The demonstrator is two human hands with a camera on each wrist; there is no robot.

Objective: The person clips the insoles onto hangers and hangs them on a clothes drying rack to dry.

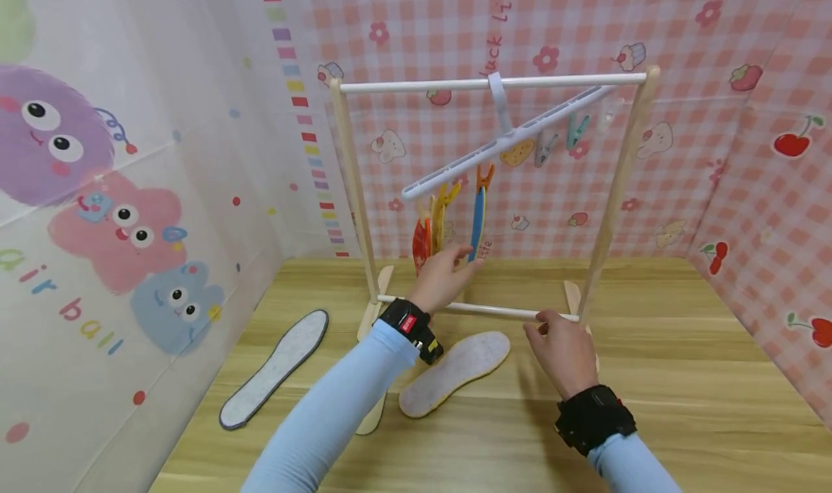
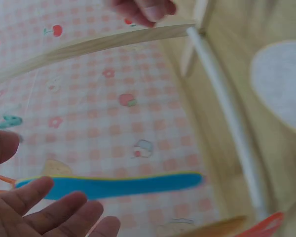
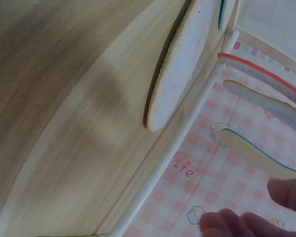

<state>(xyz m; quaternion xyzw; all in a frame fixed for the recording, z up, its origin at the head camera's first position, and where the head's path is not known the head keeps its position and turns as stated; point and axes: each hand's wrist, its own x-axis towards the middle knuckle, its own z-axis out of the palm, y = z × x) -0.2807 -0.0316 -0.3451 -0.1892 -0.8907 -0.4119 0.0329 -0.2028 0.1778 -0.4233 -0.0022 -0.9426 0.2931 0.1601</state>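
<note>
A pale hanger (image 1: pixel 461 164) hangs tilted, its left end low. Below its left half dangle a red insole (image 1: pixel 422 246), a yellow-brown insole (image 1: pixel 438 226) and a blue insole (image 1: pixel 478 222), the last in an orange clothespin (image 1: pixel 484 178). My left hand (image 1: pixel 445 278) is raised in front of the blue insole, fingers spread and thumb apart, holding nothing; whether it touches the insole is unclear. Above the table at the rack's lower right, my right hand (image 1: pixel 564 352) has loosely bent fingers with nothing between them. Grey (image 1: pixel 544 151) and green (image 1: pixel 577 133) clothespins hang on the hanger's right half.
The wooden rack's white top bar (image 1: pixel 416 86) carries the hanger hook; a lower bar (image 1: pixel 484 308) runs behind the hands. On the table lie a grey insole (image 1: pixel 276 370) with dark edging at left and a yellow-edged grey insole (image 1: pixel 458 372) in the middle. Patterned cloth surrounds the table.
</note>
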